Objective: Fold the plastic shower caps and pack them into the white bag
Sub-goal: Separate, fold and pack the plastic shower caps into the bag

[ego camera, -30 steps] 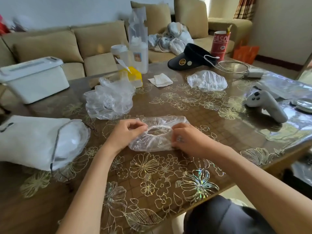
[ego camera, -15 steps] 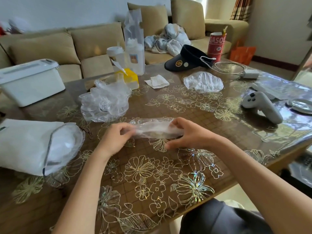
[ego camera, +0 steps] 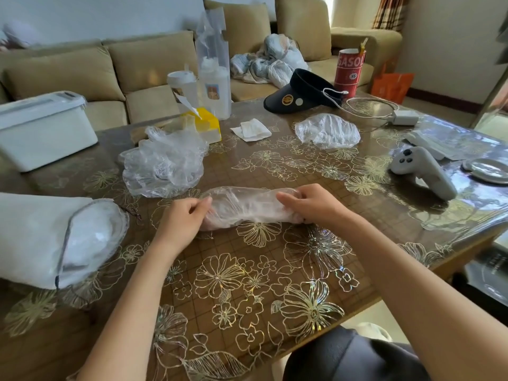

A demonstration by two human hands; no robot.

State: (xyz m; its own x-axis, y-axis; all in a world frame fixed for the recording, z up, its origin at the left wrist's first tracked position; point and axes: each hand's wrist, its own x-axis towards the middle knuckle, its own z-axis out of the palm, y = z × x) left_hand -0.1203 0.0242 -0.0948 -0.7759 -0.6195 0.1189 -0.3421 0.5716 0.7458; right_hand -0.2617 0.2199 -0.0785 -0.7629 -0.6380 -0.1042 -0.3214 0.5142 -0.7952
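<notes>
Shower cap (ego camera: 247,206) folded flat, long axis left-right; left hand (ego camera: 184,218), right hand (ego camera: 310,204) pinch ends.

Clear shower cap (ego camera: 247,206), white bag (ego camera: 41,237), brown table (ego camera: 275,270) with gold floral pattern

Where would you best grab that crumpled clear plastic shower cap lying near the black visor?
I'd pinch the crumpled clear plastic shower cap at its puffed-up top, coming straight down from above. It lies as a soft, domed mound with nothing over it, so a grip there should gather the film easily.
</notes>
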